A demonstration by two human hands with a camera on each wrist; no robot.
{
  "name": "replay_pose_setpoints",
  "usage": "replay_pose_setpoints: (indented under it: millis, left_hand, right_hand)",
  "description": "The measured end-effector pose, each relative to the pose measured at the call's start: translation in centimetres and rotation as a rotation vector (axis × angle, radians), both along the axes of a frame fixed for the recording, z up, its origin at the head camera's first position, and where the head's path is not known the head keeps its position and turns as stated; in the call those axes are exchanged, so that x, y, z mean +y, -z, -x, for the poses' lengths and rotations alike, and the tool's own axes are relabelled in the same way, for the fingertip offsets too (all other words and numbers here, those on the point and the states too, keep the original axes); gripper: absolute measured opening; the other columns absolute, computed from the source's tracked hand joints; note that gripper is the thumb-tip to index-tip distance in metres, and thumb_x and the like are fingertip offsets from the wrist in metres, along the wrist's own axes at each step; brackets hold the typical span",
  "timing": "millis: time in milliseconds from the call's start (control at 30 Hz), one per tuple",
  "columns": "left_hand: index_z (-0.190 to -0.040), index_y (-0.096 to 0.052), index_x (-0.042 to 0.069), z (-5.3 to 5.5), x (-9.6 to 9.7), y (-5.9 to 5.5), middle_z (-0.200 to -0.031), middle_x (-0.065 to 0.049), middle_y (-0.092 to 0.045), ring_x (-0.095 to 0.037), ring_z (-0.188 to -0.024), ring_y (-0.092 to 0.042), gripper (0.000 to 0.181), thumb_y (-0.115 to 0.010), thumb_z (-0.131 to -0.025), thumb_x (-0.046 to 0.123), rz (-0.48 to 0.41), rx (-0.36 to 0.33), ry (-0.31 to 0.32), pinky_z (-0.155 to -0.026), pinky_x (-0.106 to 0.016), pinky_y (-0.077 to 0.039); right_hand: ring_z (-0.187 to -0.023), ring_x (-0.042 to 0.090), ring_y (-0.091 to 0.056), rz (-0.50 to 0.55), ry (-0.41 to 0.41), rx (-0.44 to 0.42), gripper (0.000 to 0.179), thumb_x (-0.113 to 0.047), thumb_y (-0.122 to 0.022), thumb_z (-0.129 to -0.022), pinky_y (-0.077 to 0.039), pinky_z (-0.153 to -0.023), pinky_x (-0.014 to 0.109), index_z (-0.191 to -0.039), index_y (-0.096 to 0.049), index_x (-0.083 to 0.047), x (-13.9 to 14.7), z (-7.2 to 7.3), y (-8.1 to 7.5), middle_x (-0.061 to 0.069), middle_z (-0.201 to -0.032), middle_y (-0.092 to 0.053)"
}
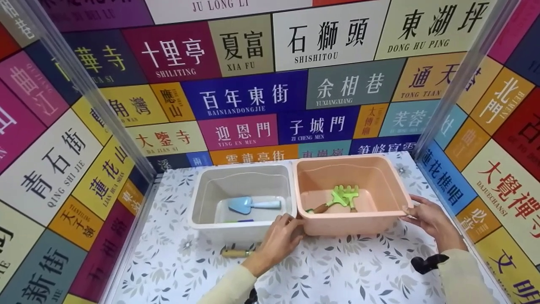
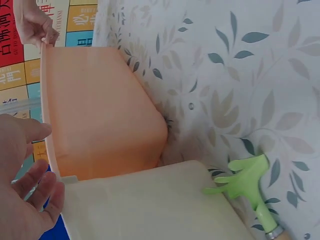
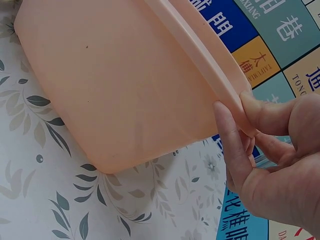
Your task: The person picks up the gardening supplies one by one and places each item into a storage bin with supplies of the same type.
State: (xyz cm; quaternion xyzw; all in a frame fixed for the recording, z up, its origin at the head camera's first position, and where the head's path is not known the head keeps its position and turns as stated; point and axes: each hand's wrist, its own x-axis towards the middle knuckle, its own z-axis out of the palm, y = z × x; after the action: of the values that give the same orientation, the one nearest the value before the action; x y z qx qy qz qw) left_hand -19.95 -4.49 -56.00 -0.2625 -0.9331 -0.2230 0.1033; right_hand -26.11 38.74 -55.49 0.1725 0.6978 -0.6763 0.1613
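Note:
A peach plastic bin (image 1: 354, 226) and a white plastic bin (image 1: 236, 232) stand side by side on the table. My right hand (image 1: 430, 219) pinches the peach bin's rim at its right front corner; the right wrist view shows thumb and fingers on either side of the lip. Near where the two rims meet is my left hand (image 1: 280, 238), its fingers loosely bent and around no object in the left wrist view. Inside the peach bin lie green hand rakes (image 1: 339, 196) with wooden handles. A light blue toy trowel (image 1: 240, 204) lies in the white bin.
On the table in front of the white bin lies another green hand rake (image 2: 245, 182), whose wooden handle (image 1: 236, 253) shows in the head view. A leaf-patterned cloth (image 1: 337, 270) covers the table. Panels with printed lettering (image 1: 244, 99) enclose the back and both sides.

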Motion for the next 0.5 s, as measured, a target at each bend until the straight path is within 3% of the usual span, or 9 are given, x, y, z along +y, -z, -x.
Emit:
replay_pose_setpoints:
  millis: [200, 300, 367, 433, 500]
  left_hand:
    - [-0.125, -0.065, 0.018, -0.5, -1.3, 0.8, -0.116, -0.002, -0.062, -0.016, -0.105, -0.062, 0.034, -0.072, -0.092, 0.019, 0.004, 0.068, 0.063, -0.091, -0.028, -0.055]
    - [-0.124, -0.065, 0.018, -0.9, -2.1, 1.5, -0.116, -0.002, -0.062, -0.016, -0.105, -0.063, 0.034, -0.073, -0.091, 0.019, 0.008, 0.080, 0.103, -0.090, -0.029, -0.055]
    - [-0.123, -0.065, 0.018, -1.1, -2.6, 2.0, -0.116, -0.002, -0.061, -0.016, -0.105, -0.063, 0.037, -0.076, -0.088, 0.019, 0.012, 0.084, 0.118, -0.089, -0.029, -0.055]
    - [-0.123, -0.066, 0.017, -1.3, -3.2, 2.5, -0.116, -0.002, -0.060, -0.015, -0.104, -0.062, 0.041, -0.080, -0.085, 0.019, 0.017, 0.071, 0.125, -0.088, -0.029, -0.055]
    - [-0.123, -0.067, 0.017, -1.4, -3.7, 3.1, -0.115, -0.001, -0.061, -0.014, -0.102, -0.062, 0.044, -0.082, -0.082, 0.019, 0.025, 0.057, 0.122, -0.087, -0.028, -0.055]
  right_hand:
    - [-0.082, 0.005, -0.067, 0.014, -0.002, -0.002, 0.083, 0.003, -0.058, -0.096, -0.058, -0.089, 0.033, -0.160, -0.005, -0.003, 0.1, -0.1, 0.0, 0.035, -0.159, -0.012]
    - [-0.082, 0.004, -0.068, 0.037, -0.007, 0.013, 0.084, 0.002, -0.059, -0.096, -0.059, -0.088, 0.032, -0.159, -0.004, -0.001, 0.2, -0.1, 0.1, 0.036, -0.144, -0.035]
    - [-0.082, 0.004, -0.068, 0.055, -0.008, 0.024, 0.084, 0.002, -0.059, -0.096, -0.060, -0.086, 0.030, -0.159, -0.004, 0.001, 0.2, -0.2, 0.1, 0.028, -0.131, -0.047]
    - [-0.082, 0.004, -0.068, 0.065, -0.012, 0.034, 0.084, 0.002, -0.059, -0.096, -0.060, -0.085, 0.029, -0.159, -0.004, 0.002, 0.2, -0.2, 0.1, 0.019, -0.123, -0.051]
    - [-0.082, 0.004, -0.068, 0.062, -0.012, 0.034, 0.084, 0.002, -0.059, -0.096, -0.060, -0.086, 0.030, -0.159, -0.004, 0.001, 0.2, -0.2, 0.0, 0.023, -0.128, -0.048]
